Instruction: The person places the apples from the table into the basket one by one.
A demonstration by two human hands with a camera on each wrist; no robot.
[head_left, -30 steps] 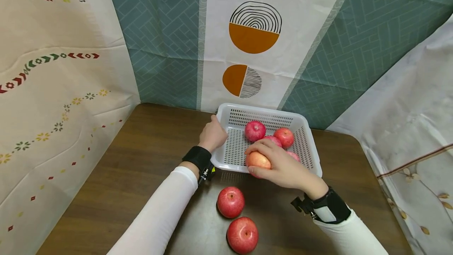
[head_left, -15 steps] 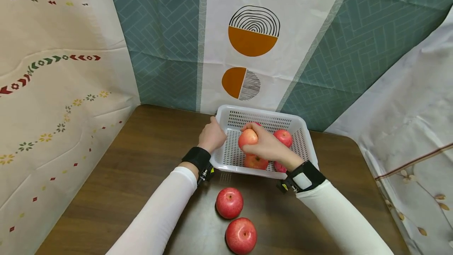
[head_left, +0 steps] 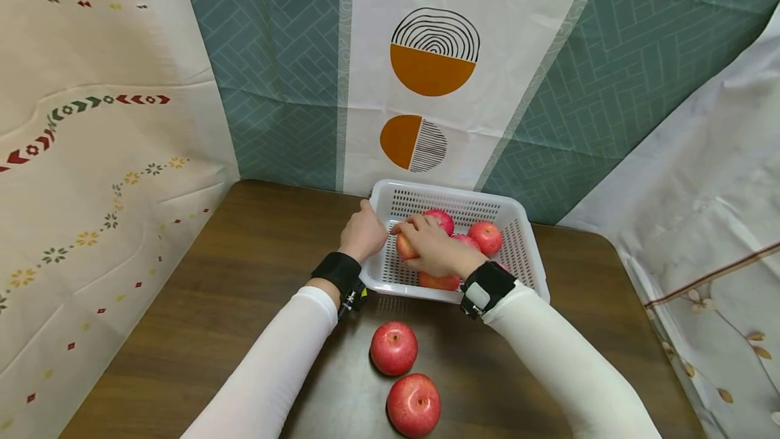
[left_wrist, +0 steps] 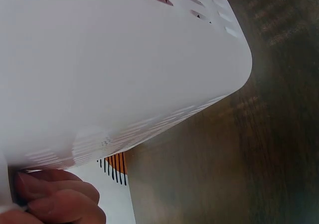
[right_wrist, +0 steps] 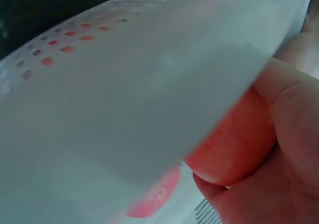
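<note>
My left hand (head_left: 362, 232) grips the left rim of a white perforated plastic basket (head_left: 539, 263). In the left wrist view, its curled fingers (left_wrist: 65, 196) show under the rim. Over the left part of the basket, my right hand (head_left: 431, 248) holds a red-orange apple (head_left: 405, 247); the right wrist view shows fingers and thumb around this apple (right_wrist: 237, 139), partly hidden by the basket wall. Several apples lie inside the basket, among them a red apple (head_left: 485, 238) at the right and another apple (head_left: 439, 281) at the near side, partly covered by my right hand.
Two red apples, a nearer apple (head_left: 414, 405) and a farther apple (head_left: 394, 348), sit on the brown wooden table (head_left: 244, 290) in front of the basket. A patterned cloth (head_left: 280, 73) hangs right behind the basket, with white cloths at both sides.
My right hand has carried the apple from the basket's near edge leftward to its left part, lower now than half a second ago. The left hand keeps its grip on the rim.
</note>
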